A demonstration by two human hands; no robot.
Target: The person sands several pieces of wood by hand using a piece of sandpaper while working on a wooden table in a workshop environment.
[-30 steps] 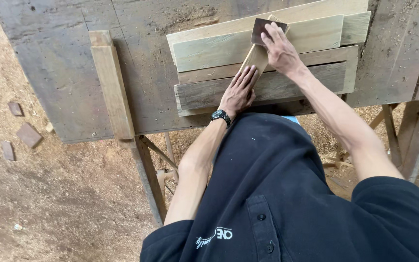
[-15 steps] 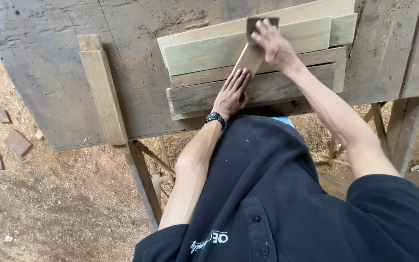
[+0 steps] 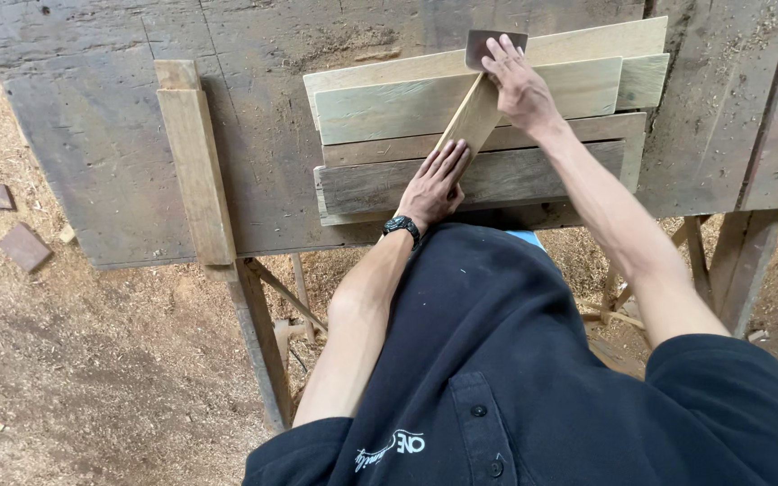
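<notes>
Loose plank [image 3: 198, 171]: well to the left of your left hand, lying alone along the bench, its near end at the edge.
Left hand [image 3: 434, 184]: fingers together and flat, palm pressing down the near end of the narrow strip [image 3: 472, 117].
Strip: it runs slantwise from under your left palm up to your right hand, across the stacked boards [image 3: 389, 108].
Right hand [image 3: 520, 85]: fingers curled over the far end of the strip, tips pressing a flat dark metal blade [image 3: 481, 41]; how firmly you grip it, I cannot tell.
Risk: the boards lie loose and stepped, so a hard push could shift them, and I judge the blade could skid toward your left fingers.
Bench [image 3: 119, 108]: rough and dusty, so the stack may slide.
In the way: nothing between your hands but the strip itself.
Ground: sawdust and small offcuts [image 3: 24, 245] far left of you.
</notes>
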